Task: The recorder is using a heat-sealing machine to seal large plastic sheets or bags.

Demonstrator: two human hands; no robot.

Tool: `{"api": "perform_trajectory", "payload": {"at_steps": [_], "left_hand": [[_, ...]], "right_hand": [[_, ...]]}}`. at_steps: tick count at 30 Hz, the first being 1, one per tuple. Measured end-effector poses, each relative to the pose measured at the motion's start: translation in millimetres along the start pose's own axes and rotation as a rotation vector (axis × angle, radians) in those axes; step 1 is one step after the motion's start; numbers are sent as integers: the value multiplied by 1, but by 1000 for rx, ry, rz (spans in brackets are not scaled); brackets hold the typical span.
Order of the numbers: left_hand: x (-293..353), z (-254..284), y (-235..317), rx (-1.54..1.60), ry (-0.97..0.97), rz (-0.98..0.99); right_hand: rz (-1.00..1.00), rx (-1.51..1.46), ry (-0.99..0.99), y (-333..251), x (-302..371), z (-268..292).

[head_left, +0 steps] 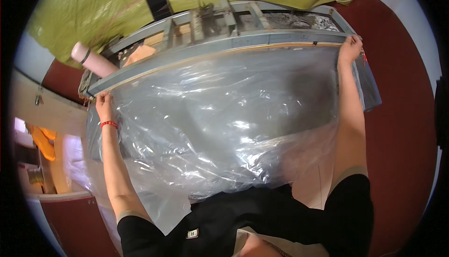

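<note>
A wide sheet of clear plastic film (201,112), wrinkled and shiny, spreads between my arms and hangs toward my body. Its far edge runs along a long grey metal bar (215,47) that has a thin orange-brown strip on its near side. My left hand (104,103), with a red band at the wrist, pinches the film's left corner just below the bar's left end. At the bar's right end my right hand (351,50) is closed on the film's other corner, its fingertips against the metal. Whether the film is one layer or a bag, I cannot tell.
Behind the bar stands a grey metal frame (229,17) with crosspieces. A pink bottle (93,59) leans at its left, beside a peach-coloured piece (140,55). A black phone (159,5) lies on yellow-green woven sheeting (107,9). Dark red floor (397,130) shows at right.
</note>
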State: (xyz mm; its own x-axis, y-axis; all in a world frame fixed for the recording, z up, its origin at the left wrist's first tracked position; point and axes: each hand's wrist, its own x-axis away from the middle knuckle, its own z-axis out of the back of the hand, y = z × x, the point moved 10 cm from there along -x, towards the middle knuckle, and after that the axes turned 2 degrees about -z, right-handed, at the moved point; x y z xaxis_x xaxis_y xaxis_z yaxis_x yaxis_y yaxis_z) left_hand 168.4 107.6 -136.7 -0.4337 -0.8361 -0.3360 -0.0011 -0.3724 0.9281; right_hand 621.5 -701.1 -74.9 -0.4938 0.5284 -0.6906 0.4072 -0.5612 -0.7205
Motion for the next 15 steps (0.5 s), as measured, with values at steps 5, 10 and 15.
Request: {"api": "perform_trajectory", "payload": {"at_steps": [5, 10, 15], "left_hand": [[82, 19, 118, 147, -75, -130], [99, 93, 109, 146, 69, -152], [102, 138, 11, -852, -194, -17]], "right_hand": [[565, -210, -551, -258, 159, -28], [515, -353, -1135, -317, 281, -35], [-17, -297, -1273, -212, 267, -37]]}}
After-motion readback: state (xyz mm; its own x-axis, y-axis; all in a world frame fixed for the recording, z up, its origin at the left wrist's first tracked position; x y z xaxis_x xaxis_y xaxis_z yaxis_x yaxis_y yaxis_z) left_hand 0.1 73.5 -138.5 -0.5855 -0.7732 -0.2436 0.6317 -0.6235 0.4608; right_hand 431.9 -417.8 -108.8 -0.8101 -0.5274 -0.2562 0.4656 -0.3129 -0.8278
